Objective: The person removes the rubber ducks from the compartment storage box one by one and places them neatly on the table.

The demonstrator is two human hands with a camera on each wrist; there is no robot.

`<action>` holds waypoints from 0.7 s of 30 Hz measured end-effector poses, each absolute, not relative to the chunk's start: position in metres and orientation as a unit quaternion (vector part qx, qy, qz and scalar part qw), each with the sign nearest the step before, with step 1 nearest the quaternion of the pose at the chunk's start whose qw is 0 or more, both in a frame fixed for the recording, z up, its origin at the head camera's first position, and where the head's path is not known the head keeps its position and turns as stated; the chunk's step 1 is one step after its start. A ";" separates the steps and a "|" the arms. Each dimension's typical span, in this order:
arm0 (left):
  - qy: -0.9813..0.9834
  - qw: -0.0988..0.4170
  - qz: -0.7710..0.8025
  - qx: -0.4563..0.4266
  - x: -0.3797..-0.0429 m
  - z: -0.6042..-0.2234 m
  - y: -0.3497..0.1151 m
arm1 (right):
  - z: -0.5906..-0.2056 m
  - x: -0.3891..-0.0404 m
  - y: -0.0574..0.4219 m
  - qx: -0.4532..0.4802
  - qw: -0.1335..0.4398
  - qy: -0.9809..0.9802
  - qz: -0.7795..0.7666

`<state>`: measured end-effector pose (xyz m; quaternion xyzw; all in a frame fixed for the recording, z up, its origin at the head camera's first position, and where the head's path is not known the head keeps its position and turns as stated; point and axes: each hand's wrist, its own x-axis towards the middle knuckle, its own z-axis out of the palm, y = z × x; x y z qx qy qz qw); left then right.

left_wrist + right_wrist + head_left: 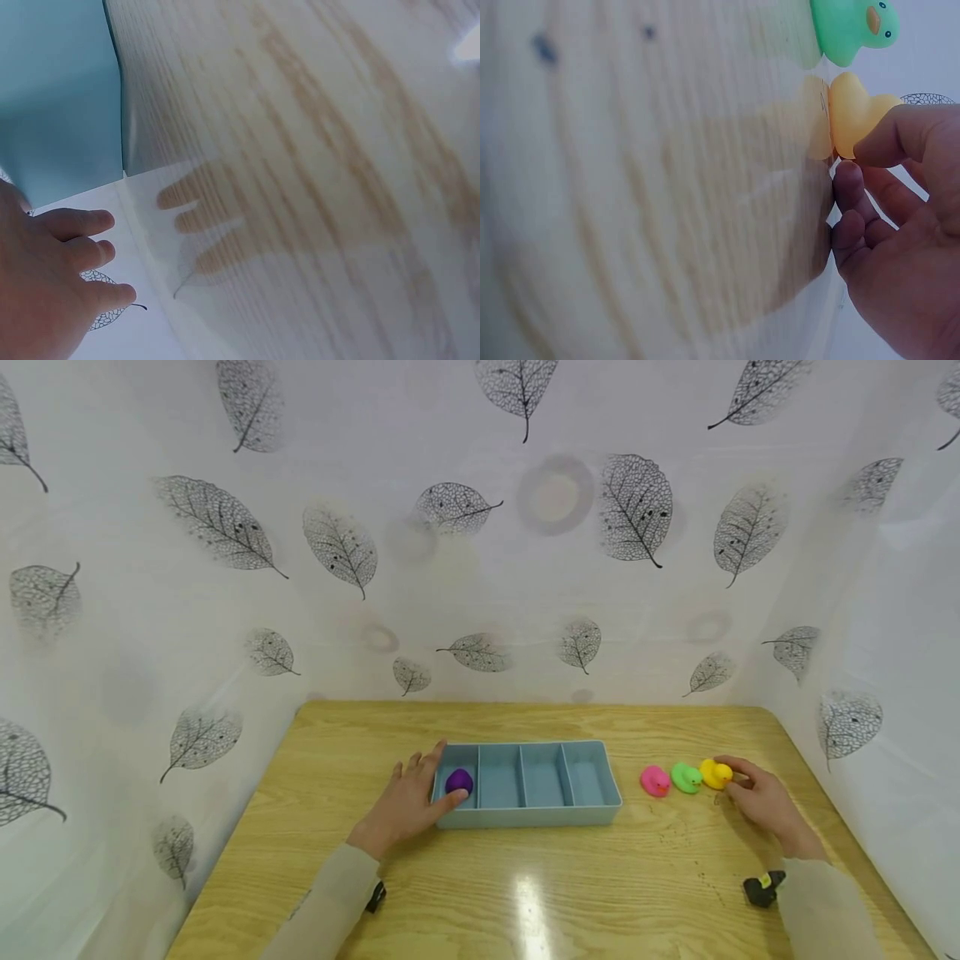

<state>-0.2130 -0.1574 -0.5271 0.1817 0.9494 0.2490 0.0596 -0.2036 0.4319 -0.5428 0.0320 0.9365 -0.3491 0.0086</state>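
Note:
A long grey-blue divided box (531, 817) lies on the table. My left hand (405, 802) rests at its left end with fingers spread, forefinger at the back corner and thumb over the front side. In the left wrist view, the other fingers (101, 295) are stretched out beside the box wall (60, 97). A rounded purple object (459, 779) sits in the leftmost compartment, partly behind the thumb tip. On the right, my right hand (767, 800) pinches a yellow rubber duck (712, 772), the last in a row; the right wrist view shows the thumb against the duck (849, 112).
A green rubber duck (685, 777) sits just left of the yellow one, and a pink rubber duck (654, 782) is between it and the box. The wooden table (600, 893) is bounded by a white leaf-print sheet (480, 577) behind and at both sides.

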 end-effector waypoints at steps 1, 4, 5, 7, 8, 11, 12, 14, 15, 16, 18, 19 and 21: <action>0.949 0.060 0.249 0.182 -0.213 -0.527 -0.158 | -0.542 -0.203 0.432 0.034 0.011 0.937 -0.348; 0.950 0.062 0.248 0.182 -0.213 -0.527 -0.158 | -0.542 -0.201 0.435 0.035 0.008 0.937 -0.347; 0.950 0.063 0.247 0.182 -0.213 -0.527 -0.158 | -0.543 -0.200 0.436 0.034 0.004 0.936 -0.350; 0.950 0.064 0.245 0.182 -0.214 -0.527 -0.157 | -0.543 -0.196 0.439 0.035 -0.003 0.933 -0.358; 0.950 0.066 0.245 0.182 -0.214 -0.527 -0.157 | -0.543 -0.193 0.440 0.036 -0.009 0.933 -0.357; 0.950 0.067 0.244 0.181 -0.214 -0.527 -0.156 | -0.539 -0.188 0.442 0.036 -0.048 0.931 -0.361; 0.951 0.067 0.243 0.180 -0.214 -0.527 -0.156 | -0.537 -0.186 0.442 0.036 -0.069 0.929 -0.361; 0.951 0.068 0.242 0.179 -0.214 -0.527 -0.156 | -0.532 -0.184 0.441 0.037 -0.105 0.924 -0.367; 0.951 0.066 0.242 0.180 -0.214 -0.527 -0.156 | -0.529 -0.183 0.440 0.037 -0.122 0.919 -0.374; 0.951 0.064 0.242 0.180 -0.214 -0.527 -0.156 | -0.525 -0.182 0.438 0.037 -0.134 0.915 -0.378; 0.951 0.063 0.243 0.180 -0.214 -0.528 -0.156 | -0.516 -0.182 0.432 0.037 -0.152 0.911 -0.382; 0.950 0.061 0.245 0.181 -0.214 -0.527 -0.156 | -0.510 -0.183 0.429 0.034 -0.153 0.910 -0.383; 0.949 0.059 0.248 0.184 -0.215 -0.527 -0.157 | -0.498 -0.184 0.419 0.026 -0.158 0.911 -0.379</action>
